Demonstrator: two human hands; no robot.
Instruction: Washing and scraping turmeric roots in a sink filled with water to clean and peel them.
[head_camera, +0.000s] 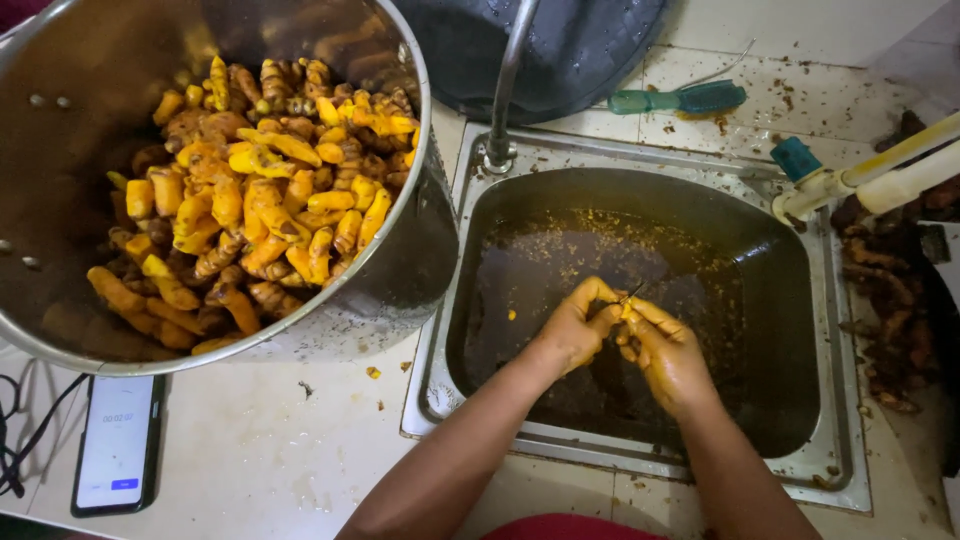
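The grip of the left hand (575, 325) is curled closed around a small yellow piece of turmeric (622, 312), of which only a sliver shows between the two hands, while the right hand (665, 352) presses its fingers together on a thin dark blade (634, 292) whose tip pokes up just above the knuckles. Both hands are stained yellow and meet over the middle of the steel sink (830, 420), which holds dark brownish water flecked with peelings. From the hands, at about 10 o'clock, a big steel pot (60, 80) leans on the bench (260, 450) just beside the sink's left rim, and it is heaped with turmeric roots (260, 200), some peeled bright yellow and some with brown skin left on. A curved tap (505, 90) rises from the sink's back edge at about 11 o'clock. Beyond it, at 12 o'clock, lies a dark round lid or basin (560, 50), and at 1 o'clock a green brush (680, 98) rests on the tiled bench. At 2 o'clock a pale pipe with a teal cap (860, 172) slants in from the right, and below it, at 3 o'clock, is a pile of dark brown scraps (890, 300). Far off at 8 o'clock a phone (118, 440) lies flat with its screen lit, near some black cables (20, 440).
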